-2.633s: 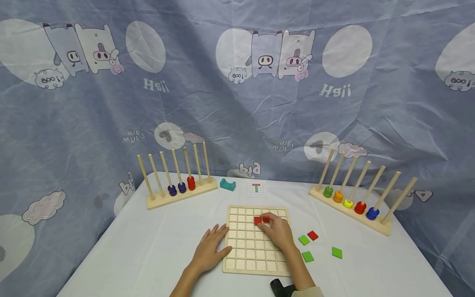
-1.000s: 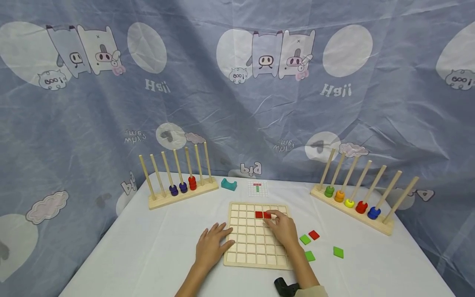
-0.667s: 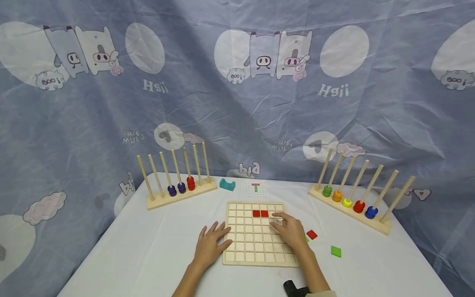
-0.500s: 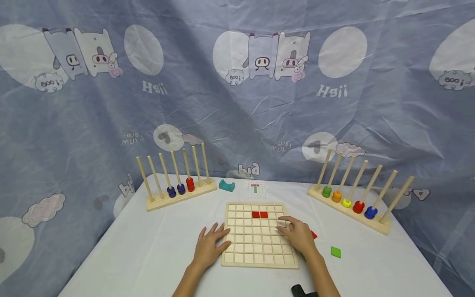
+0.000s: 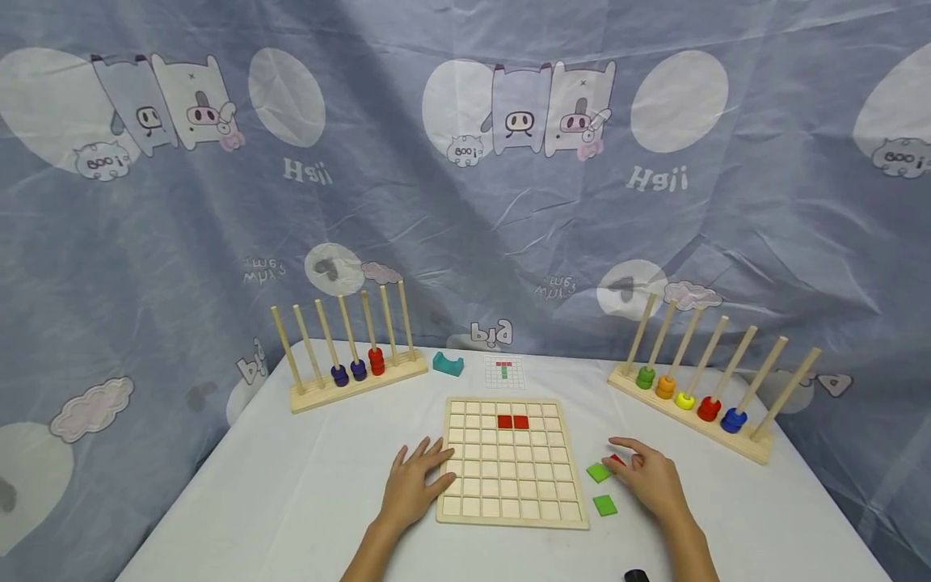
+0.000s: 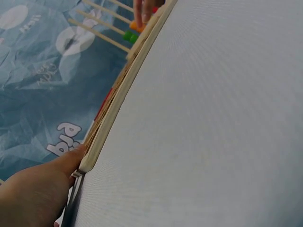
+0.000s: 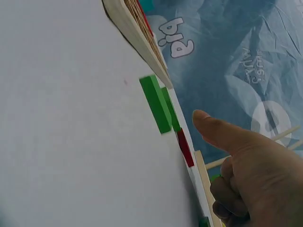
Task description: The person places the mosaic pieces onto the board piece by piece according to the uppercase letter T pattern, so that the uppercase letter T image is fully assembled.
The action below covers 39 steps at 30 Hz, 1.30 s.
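A wooden grid board [image 5: 489,475] lies on the white table with two red square tiles [image 5: 512,422] side by side in its cells. My left hand [image 5: 409,487] rests at the board's left edge, its fingers spread; the left wrist view shows the thumb [image 6: 71,160] against the board's side. To the right of the board, my right hand [image 5: 650,481] hovers over a loose red tile [image 7: 185,148], thumb and index finger apart, holding nothing that I can see. Beside it lie two green tiles, one nearer [image 5: 605,505] and one farther [image 5: 599,472].
Two wooden peg racks with coloured rings stand at the back left [image 5: 360,380] and back right [image 5: 691,412]. Between them lie a teal curved block [image 5: 447,364] and a printed grid card [image 5: 504,372]. A black object [image 5: 636,575] shows at the bottom edge.
My right hand has let go of the second red tile in the board and moved right to the loose tiles, now covering the rightmost green one. The left hand stays at the board's edge.
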Tool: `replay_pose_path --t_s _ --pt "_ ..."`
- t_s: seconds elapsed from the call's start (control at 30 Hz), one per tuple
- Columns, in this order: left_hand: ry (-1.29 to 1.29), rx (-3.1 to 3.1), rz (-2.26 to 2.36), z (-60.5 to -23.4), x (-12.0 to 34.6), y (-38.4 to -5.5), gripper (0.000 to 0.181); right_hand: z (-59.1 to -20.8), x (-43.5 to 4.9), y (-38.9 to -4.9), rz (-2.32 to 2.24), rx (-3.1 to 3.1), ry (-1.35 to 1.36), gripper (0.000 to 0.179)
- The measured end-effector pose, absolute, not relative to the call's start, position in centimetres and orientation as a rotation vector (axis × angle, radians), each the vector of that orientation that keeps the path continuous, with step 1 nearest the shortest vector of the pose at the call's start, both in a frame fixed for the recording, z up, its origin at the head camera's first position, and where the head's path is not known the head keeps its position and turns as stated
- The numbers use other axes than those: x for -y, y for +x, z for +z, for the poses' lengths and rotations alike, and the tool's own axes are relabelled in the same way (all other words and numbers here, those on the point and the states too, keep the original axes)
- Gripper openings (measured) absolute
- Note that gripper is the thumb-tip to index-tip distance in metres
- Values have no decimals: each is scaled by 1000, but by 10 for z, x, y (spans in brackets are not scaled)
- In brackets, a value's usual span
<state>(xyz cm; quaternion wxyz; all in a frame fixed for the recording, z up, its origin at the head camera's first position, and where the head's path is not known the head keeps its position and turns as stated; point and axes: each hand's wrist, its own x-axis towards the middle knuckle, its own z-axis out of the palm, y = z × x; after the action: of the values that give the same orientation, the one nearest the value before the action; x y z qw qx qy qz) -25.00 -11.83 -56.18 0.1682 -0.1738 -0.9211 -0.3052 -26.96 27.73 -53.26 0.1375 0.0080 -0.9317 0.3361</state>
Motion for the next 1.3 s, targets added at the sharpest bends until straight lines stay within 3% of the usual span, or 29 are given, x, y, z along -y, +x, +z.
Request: replay_pose_path --t_s 0.3,1.3 --pt "-493 2627 -861 -560 118 -249 42 -534 -297 -266 965 2732 -8 48" --pt "-497 2635 -865 -561 119 -250 43 -534 -296 -265 971 2887 -19 53"
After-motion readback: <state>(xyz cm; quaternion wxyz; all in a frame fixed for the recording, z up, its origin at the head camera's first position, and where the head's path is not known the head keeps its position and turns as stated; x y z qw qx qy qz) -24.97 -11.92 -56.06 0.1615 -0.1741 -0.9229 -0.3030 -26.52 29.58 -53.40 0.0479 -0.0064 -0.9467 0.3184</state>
